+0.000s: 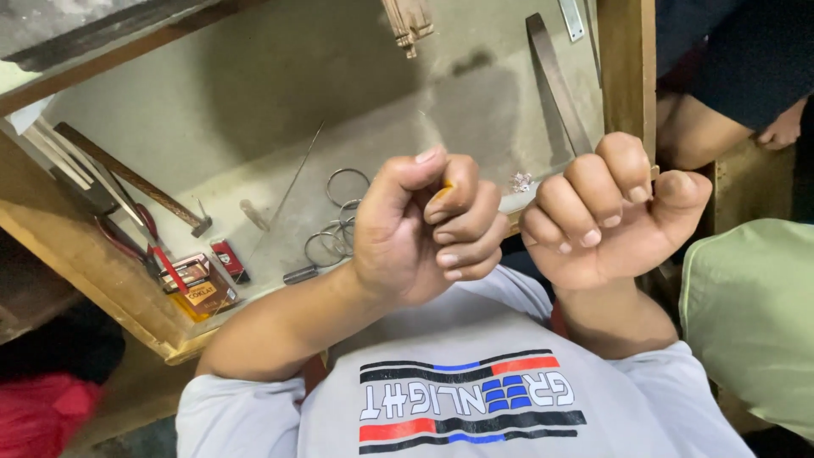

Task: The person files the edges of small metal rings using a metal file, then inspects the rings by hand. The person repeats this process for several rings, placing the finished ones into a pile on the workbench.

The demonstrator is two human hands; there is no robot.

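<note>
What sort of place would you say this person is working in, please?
Probably a small craft or metalwork bench, perhaps a jeweller's. A hammer, red-handled pliers and loose metal rings lie in a worn wooden tray, and both hands are closed just above it.

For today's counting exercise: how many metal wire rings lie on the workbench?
3 show clearly: one ring farthest back, one small ring right below it, one ring nearest, beside the left hand. More may be hidden behind that hand.
</note>
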